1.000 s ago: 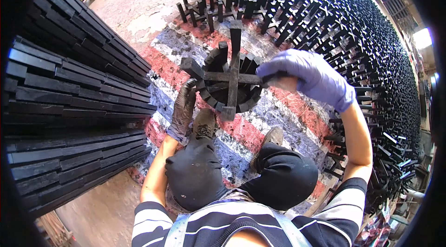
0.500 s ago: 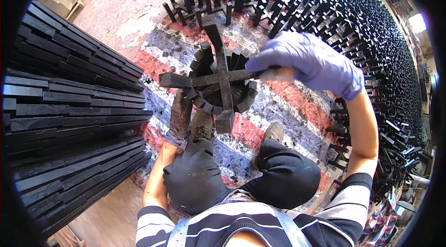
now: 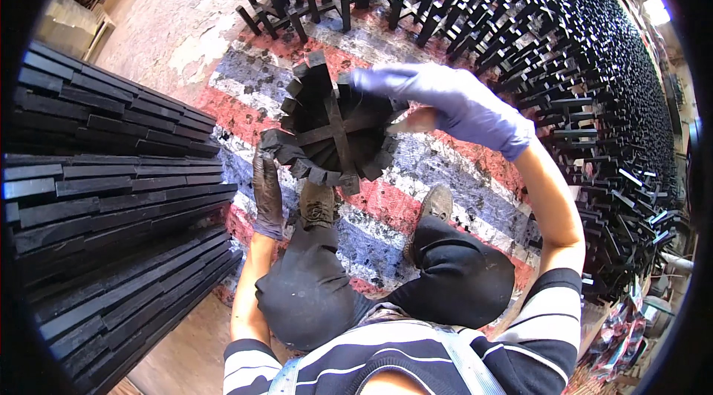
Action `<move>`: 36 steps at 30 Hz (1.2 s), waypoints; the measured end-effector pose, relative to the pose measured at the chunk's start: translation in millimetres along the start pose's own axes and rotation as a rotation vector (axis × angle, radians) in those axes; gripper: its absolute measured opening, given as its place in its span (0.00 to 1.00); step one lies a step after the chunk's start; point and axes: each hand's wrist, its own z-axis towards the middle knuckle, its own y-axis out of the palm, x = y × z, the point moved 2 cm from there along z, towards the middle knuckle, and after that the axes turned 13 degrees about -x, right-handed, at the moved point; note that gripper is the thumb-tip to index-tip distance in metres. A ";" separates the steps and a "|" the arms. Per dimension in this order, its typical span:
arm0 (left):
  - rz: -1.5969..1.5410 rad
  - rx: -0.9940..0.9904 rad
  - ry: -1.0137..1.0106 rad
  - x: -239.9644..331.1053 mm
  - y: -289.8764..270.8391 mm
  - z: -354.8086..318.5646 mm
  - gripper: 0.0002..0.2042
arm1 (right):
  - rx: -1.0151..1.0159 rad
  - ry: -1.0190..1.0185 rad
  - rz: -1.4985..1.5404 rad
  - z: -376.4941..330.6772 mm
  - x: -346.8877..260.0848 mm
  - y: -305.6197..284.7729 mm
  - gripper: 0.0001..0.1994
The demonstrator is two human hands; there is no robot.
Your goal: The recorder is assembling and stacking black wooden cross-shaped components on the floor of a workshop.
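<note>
In front of my knees stands a ring of upright black wooden sticks (image 3: 304, 171), forming a hollow round bundle. A black wooden cross frame (image 3: 338, 130) sits down inside it, within the rim. My left hand (image 3: 267, 191), in a dark stained glove, is against the ring's left outer side, its fingers closed around stick ends there. My right hand (image 3: 453, 102), in a lilac glove, arches over the right rim. Its fingers reach over the far edge with the thumb apart on the near right side. The ring partly hides where its fingertips touch.
Tall stacks of black wooden strips (image 3: 126, 180) stand close on the left. Many black cross-based pieces with upright legs (image 3: 475, 9) crowd the far side and right. A red, white and blue striped sheet (image 3: 371, 246) covers the floor, with my shoes (image 3: 438, 203) on it.
The cross frame, earlier above the ring with my right hand on one arm, is now down inside it. My right hand has moved left and its fingers have spread over the rim.
</note>
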 end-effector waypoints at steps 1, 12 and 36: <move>-0.056 -0.027 -0.090 -10.2 -4.7 -1.1 0.26 | 0.121 -0.003 0.034 -1.7 -8.3 -5.7 0.29; 0.034 -0.430 0.171 -34.0 66.1 46.3 0.23 | 0.145 0.512 1.250 -58.0 144.6 201.8 0.38; -0.725 -0.787 -0.496 -18.8 329.1 229.1 0.30 | 1.095 0.361 1.417 -210.7 229.7 85.4 0.29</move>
